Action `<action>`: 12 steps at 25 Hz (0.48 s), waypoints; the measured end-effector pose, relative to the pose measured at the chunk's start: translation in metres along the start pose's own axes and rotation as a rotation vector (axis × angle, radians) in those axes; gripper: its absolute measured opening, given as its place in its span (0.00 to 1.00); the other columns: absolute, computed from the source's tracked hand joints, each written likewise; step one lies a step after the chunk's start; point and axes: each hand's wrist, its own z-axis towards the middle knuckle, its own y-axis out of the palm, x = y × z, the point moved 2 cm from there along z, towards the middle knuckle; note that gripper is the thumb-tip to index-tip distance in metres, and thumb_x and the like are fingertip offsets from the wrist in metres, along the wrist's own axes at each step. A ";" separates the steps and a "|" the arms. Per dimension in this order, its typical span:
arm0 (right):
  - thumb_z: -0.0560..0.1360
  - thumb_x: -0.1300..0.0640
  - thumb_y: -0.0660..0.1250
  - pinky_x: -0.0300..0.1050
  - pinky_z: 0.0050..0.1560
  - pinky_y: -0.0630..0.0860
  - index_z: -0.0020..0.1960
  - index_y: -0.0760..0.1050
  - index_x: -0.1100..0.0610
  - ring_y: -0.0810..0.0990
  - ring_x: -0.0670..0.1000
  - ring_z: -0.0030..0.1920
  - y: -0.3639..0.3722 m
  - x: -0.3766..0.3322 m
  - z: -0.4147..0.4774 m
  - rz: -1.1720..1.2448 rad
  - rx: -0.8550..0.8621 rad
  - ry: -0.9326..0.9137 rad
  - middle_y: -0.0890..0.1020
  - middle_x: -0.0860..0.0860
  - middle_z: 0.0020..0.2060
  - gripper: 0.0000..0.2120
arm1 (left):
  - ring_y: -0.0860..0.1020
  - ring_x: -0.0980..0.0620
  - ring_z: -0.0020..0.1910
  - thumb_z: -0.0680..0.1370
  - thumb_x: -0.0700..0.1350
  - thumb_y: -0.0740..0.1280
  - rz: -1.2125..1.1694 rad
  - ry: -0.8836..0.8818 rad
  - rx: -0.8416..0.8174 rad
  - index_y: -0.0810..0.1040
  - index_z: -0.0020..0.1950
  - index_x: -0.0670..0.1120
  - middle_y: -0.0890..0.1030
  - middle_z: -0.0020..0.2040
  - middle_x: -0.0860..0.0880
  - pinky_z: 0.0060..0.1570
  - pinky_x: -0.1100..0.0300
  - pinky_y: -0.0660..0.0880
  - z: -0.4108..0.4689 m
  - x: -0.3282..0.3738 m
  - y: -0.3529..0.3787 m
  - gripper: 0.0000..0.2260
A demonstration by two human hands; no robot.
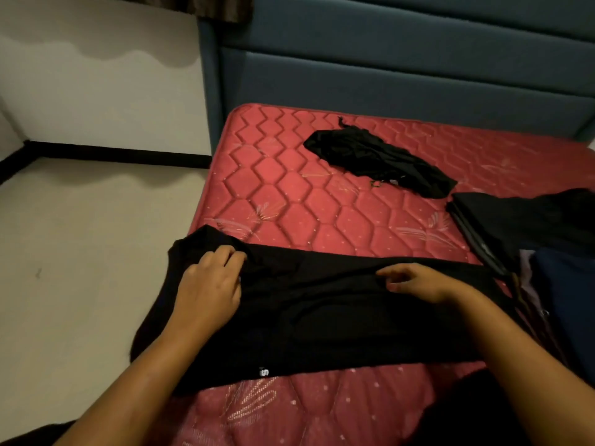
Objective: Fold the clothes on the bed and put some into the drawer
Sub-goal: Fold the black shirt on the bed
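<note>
Red bed (pixel 289 194) holds a black cloth (pixel 322 317) at 6 o'clock, with left hand (pixel 209 284) and right hand (pixel 418 283) fingers (pixel 230 255) pinching its top edge mid-fold; next it likely needs folding over.

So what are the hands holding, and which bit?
The black garment: the left hand grips bunched cloth at its left end, and the right hand pinches its top fold.

**Both my hands on the black garment**

A black cloth garment (pixel 322 317) lies spread across the red quilted mattress (pixel 289 194), with its left end hanging over the edge. My left hand (pixel 209 284) grips bunched fabric there. My right hand (pixel 418 281) pinches the far fold. Beyond lies a crumpled black garment (pixel 370 159), and a folded dark pile (pixel 531 220) sits to the right.
</note>
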 end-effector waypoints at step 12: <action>0.64 0.59 0.76 0.54 0.65 0.68 0.44 0.77 0.41 0.70 0.53 0.63 -0.055 0.108 -0.021 -0.262 0.228 0.354 0.72 0.45 0.54 0.16 | 0.79 0.48 0.40 0.63 0.48 0.78 -0.034 0.224 -0.225 0.81 0.53 0.49 0.81 0.46 0.52 0.30 0.54 0.75 0.036 0.211 0.092 0.20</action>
